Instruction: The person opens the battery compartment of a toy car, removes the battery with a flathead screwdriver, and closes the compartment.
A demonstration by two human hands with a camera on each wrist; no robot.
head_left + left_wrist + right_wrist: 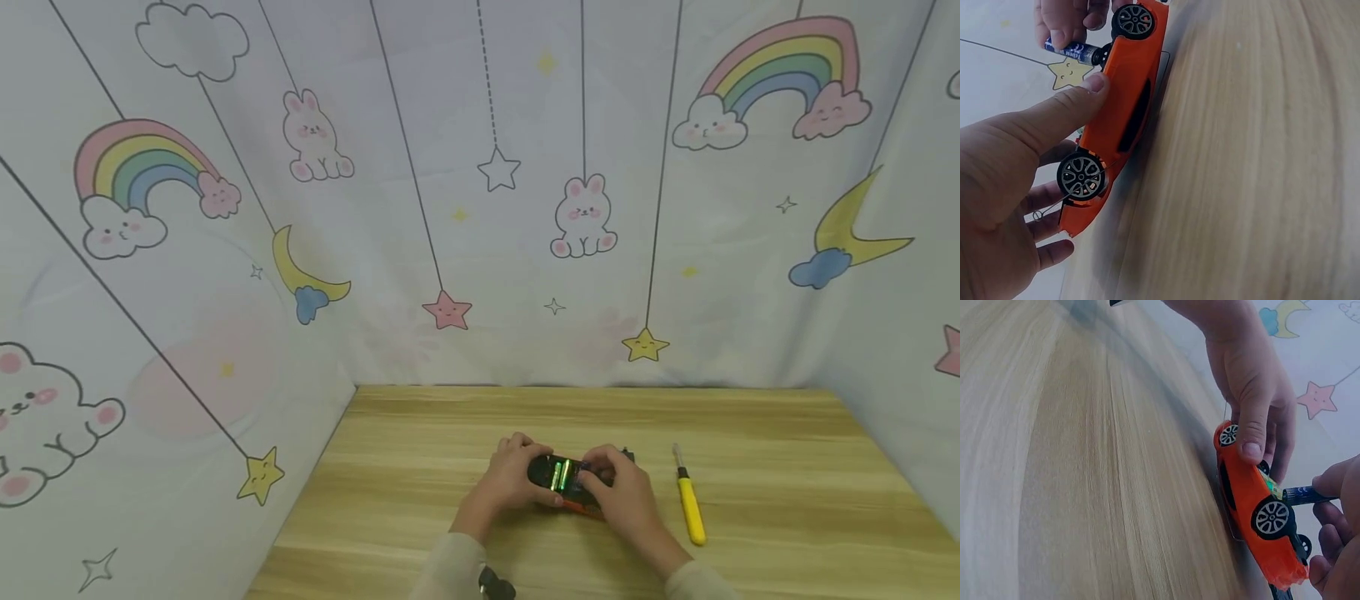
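An orange toy car (583, 509) lies upside down on the table, its black underside and wheels facing up. My left hand (512, 475) grips one end of it, with the thumb along the orange side (1124, 94). Between the fingers and thumb of my right hand (628, 493) is a dark blue cylindrical battery (1075, 51). One end of the battery meets the car's underside, seen too in the right wrist view. Two shiny yellow-green strips (560, 476) show in the middle of the underside. My right fingers partly cover the car's other end.
Right of the car lies a screwdriver (690, 507) with a yellow handle, its shaft pointing away from me. The wooden table (405, 467) meets a patterned white cloth (510, 250) at the back and sides. A small dark object (497, 583) shows beside my left sleeve.
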